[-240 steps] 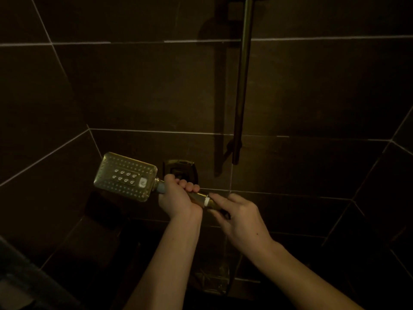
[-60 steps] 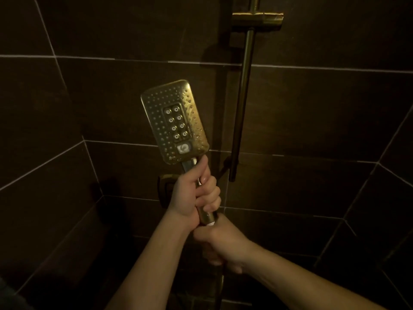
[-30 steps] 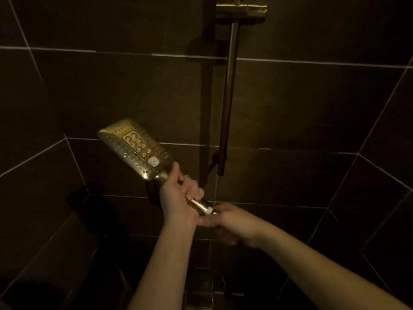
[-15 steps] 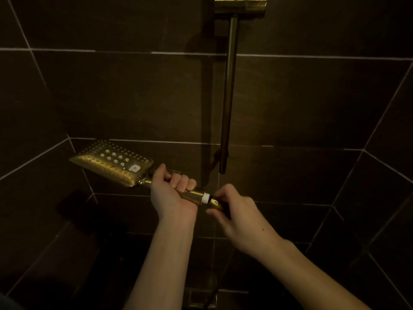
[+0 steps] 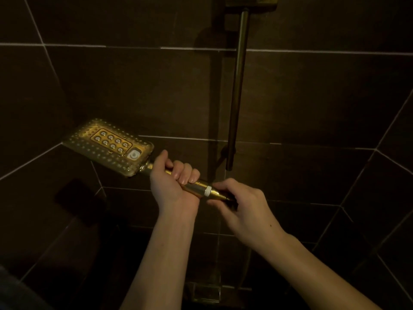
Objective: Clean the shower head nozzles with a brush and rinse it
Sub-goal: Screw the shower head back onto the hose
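Head view, dim shower, dark wall tiles (image 5: pixel 312 104), pale grout, brass rail (image 5: pixel 238 90)

Dim home shower stall: dark wall tiles (image 5: pixel 312 97) with pale grout, brass riser rail (image 5: pixel 238 90), handheld shower head (image 5: pixel 107 146).

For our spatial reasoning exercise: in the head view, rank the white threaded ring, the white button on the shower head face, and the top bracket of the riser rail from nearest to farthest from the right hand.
From the right hand:
1. White threaded ring, on the handle just beside its fingertips, to the left.
2. White button, on the shower head face, farther left beyond the left hand.
3. Top bracket of the riser rail, at the upper edge, farthest.
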A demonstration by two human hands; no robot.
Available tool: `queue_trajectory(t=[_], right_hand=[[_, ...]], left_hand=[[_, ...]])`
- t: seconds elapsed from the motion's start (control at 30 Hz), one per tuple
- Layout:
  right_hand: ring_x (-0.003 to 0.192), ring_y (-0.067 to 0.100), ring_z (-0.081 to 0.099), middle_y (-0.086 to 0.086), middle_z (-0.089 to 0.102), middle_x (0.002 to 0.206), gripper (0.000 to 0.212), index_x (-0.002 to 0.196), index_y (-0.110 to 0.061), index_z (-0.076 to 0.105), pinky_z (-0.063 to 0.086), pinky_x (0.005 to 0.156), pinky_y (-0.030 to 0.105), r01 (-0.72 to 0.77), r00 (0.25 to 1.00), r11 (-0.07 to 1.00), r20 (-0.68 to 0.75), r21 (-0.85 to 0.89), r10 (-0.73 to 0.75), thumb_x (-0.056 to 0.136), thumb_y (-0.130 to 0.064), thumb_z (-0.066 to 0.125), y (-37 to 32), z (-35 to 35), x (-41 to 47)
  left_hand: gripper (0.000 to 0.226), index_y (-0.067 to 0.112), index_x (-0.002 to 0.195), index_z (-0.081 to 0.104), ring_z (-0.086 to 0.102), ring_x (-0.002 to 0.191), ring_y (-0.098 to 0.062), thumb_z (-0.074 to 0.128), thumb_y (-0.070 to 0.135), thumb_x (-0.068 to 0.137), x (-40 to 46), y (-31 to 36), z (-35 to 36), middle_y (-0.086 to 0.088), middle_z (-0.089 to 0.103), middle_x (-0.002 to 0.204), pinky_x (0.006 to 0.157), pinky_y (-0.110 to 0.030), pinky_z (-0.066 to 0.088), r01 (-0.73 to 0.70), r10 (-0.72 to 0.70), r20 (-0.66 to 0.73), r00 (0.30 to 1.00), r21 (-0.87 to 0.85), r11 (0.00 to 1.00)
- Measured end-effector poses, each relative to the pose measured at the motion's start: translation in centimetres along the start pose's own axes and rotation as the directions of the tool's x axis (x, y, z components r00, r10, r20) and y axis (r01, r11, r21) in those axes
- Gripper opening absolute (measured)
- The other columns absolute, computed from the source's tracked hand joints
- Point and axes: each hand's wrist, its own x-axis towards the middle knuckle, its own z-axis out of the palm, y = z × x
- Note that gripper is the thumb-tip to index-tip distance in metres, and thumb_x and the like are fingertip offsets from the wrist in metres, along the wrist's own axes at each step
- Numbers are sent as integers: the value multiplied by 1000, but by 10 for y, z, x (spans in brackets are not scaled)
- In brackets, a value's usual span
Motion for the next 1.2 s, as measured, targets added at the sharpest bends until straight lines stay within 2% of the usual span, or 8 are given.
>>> queue_trajectory(t=[0.43,0.6,0.8,0.93,1.03,1.13,1.17,1.2], right_hand=[[100,-6,59,-19,62,109,31,115,-33,58,53,82,15,-7,999,1000,-37,25,8,87,-26,69,3,-3,-5],[88,0,65,-17,65,97,27,115,-30,60,57,74,23,-25,1000,991,-3,135,26,89,-27,68,4,-8,-4],[77,3,66,-15,66,87,24,115,-31,61,56,67,22,-101,995,976,46,191,94,91,-33,65,4,-7,-3],[69,5,63,-13,65,79,21,115,-30,63,49,57,18,-106,993,975,78,195,92,95,-36,58,1,-9,0],[57,6,55,-6,63,69,18,101,-30,67,41,50,20,-193,973,947,176,256,151,98,-37,51,-3,-12,5],[53,11,44,-5,51,61,35,87,-18,68,34,52,27,-397,903,822,335,408,270,101,-40,45,-2,-16,9],[51,11,39,-4,46,60,38,87,-15,69,31,50,26,-511,847,678,441,528,295,101,-39,45,0,-17,11],[49,10,34,-3,41,59,38,88,-11,69,27,48,23,-624,776,459,569,633,271,101,-37,46,2,-17,11]], left_hand=[[29,20,69,55,29,43,-8,63,19,97,-6,-6,5,6,34,54,44,-23,27,-31,31,1,1000,82,996],[45,22,53,53,27,41,-8,62,16,97,-6,-7,7,6,32,53,42,-23,25,-20,17,45,999,67,998],[43,22,55,49,26,41,-8,59,13,96,-4,-6,6,5,30,52,44,-24,23,-46,37,81,996,116,992],[45,23,54,48,25,39,-8,58,11,96,-3,-4,7,5,30,50,44,-24,22,-68,53,121,991,124,990],[43,22,56,46,24,39,-8,57,11,96,-4,-2,6,6,29,49,44,-25,21,-65,43,155,987,140,988],[42,21,57,44,24,38,-8,55,13,97,-3,0,1,6,29,48,42,-24,22,-55,21,207,978,162,985],[41,21,59,44,24,37,-7,54,14,98,-3,0,0,6,29,46,40,-23,23,-45,4,242,970,166,985],[40,21,60,43,25,35,-7,53,14,99,-3,1,-1,7,30,45,38,-22,24,-35,-14,286,958,164,986]])
